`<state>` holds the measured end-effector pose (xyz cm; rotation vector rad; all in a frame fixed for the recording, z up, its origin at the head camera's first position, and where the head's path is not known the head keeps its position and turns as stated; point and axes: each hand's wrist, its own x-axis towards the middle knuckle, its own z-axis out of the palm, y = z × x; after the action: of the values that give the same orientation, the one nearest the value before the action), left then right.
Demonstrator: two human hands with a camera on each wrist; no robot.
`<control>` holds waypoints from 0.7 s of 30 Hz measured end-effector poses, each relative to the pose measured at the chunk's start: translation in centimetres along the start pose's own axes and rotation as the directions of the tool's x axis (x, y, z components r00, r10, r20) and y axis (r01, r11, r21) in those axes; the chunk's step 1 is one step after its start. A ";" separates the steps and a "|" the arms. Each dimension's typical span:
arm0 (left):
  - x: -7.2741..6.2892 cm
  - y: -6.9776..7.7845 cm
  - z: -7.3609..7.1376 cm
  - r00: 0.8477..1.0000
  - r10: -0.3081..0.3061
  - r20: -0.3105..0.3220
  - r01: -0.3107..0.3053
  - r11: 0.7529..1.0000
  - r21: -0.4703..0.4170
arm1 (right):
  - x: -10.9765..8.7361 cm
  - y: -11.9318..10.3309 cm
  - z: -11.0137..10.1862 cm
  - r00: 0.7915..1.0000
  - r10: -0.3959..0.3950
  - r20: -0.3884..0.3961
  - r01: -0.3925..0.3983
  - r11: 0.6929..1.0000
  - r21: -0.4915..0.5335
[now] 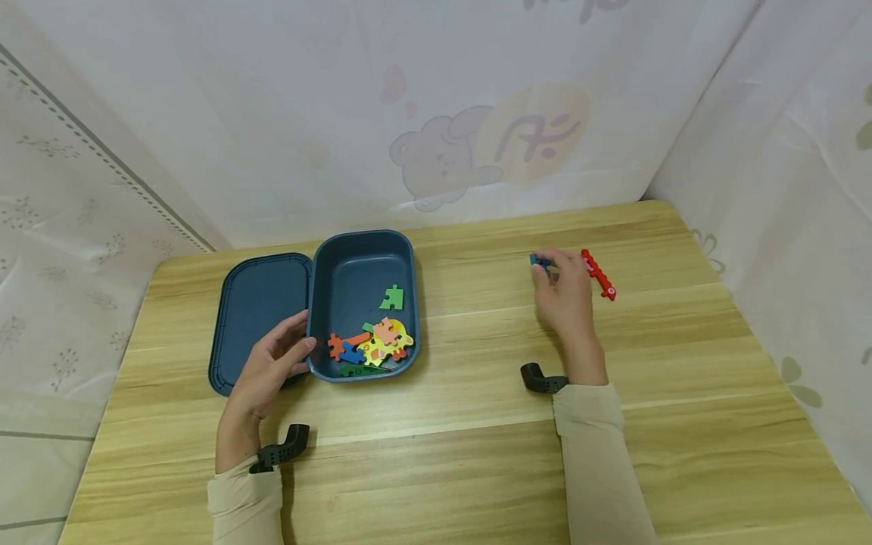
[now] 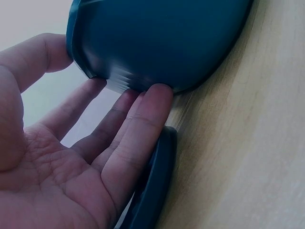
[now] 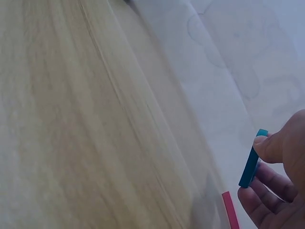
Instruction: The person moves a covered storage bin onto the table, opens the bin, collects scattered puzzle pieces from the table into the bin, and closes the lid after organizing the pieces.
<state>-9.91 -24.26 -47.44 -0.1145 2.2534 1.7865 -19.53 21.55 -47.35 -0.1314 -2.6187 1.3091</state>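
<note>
My left hand (image 1: 272,362) grips the left wall of a dark blue plastic box (image 1: 320,265), thumb at the rim and fingers against the outer side. Inside the box, jigsaw pieces lie bunched toward the near end: a light green one (image 1: 392,297), a yellow animal piece (image 1: 375,350), an orange one (image 1: 349,344) and a blue one (image 1: 352,353). Over the table's right side, my right hand (image 1: 564,291) pinches a teal-blue puzzle piece (image 3: 252,160) between thumb and fingers. Just right of that hand lies a long red puzzle piece (image 1: 598,274), partly hidden by it.
The dark blue lid (image 1: 262,306) lies flat left of the box, close against it. Printed curtains (image 1: 300,151) hang behind the wooden table (image 1: 463,424) and at both sides. A black wrist mount (image 1: 543,380) juts from each wrist.
</note>
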 end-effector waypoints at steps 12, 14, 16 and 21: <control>-0.2 0.1 0.0 1.000 -0.005 0.000 0.005 1.000 -0.003 | -0.1 -0.9 0.1 0.998 -0.054 0.020 0.053 0.998 0.041; -0.2 0.1 0.0 1.000 -0.005 0.000 0.005 1.000 -0.006 | -0.1 -1.2 0.1 0.998 -0.054 0.023 0.053 0.998 0.044; -0.2 0.1 0.0 1.000 -0.002 0.001 0.002 1.000 -0.008 | -0.1 -1.3 0.1 0.998 -0.057 0.023 0.056 0.997 0.047; -0.1 0.1 0.0 1.000 -0.006 0.001 0.006 1.000 -0.006 | -0.3 -1.6 0.2 0.996 -0.087 0.029 0.085 0.995 0.048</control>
<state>-9.80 -24.22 -47.30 -0.1212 2.2451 1.7900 -19.23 20.37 -46.21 0.0090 -2.5859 1.3523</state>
